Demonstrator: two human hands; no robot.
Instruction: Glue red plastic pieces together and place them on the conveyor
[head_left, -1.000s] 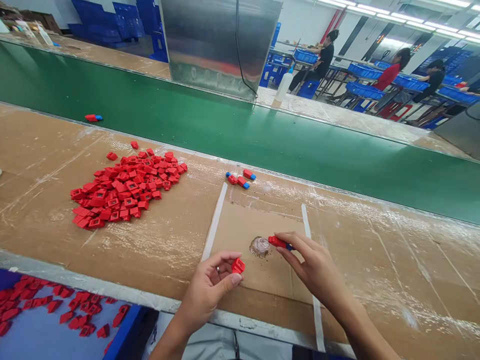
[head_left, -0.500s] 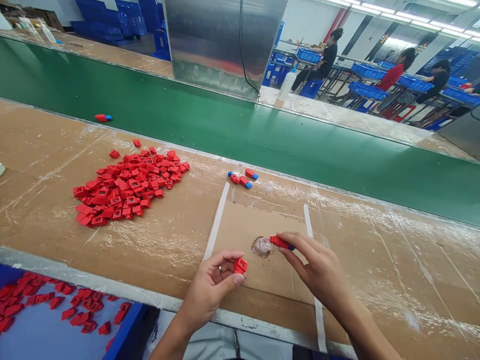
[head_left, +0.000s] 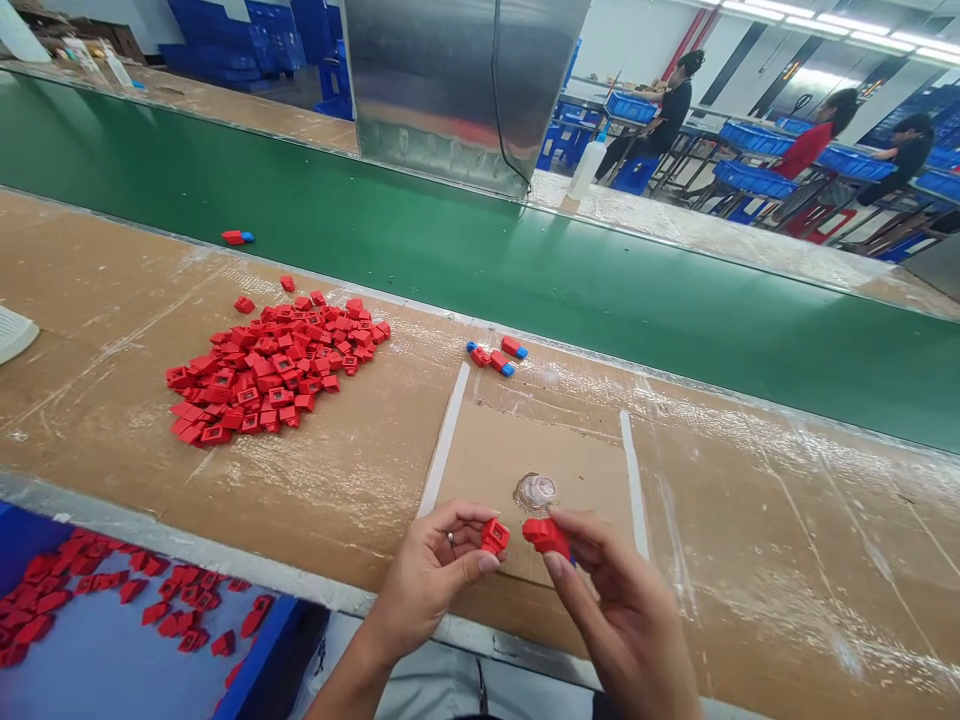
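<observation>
Between the thumb and fingers of my left hand [head_left: 439, 570] is a small red plastic block [head_left: 495, 537], its square hollow end facing up and right. My right hand [head_left: 611, 590] pinches a red plastic piece with a blue end [head_left: 546, 536]; most of the blue end is hidden by my fingers. The two pieces are close together but apart. Just beyond them, a whitish, glue-like blob [head_left: 537, 490] sits on a taped cardboard sheet [head_left: 495, 440]. Several red-and-blue pieces [head_left: 501, 361] lie past the sheet, near the belt.
A heap of red blocks [head_left: 277, 365] lies on the cardboard-covered bench to the left. A blue bin [head_left: 255, 655] with more red blocks stands lower left. Across the back runs a green conveyor belt [head_left: 420, 240], carrying one red-and-blue piece [head_left: 238, 237]. Beyond it stands a white bottle [head_left: 588, 165]; people sit farther off.
My right hand has drawn the red-and-blue piece back from beside the blob, nearer to me and the left-hand block. My left hand has barely moved. The whole view has shifted slightly.
</observation>
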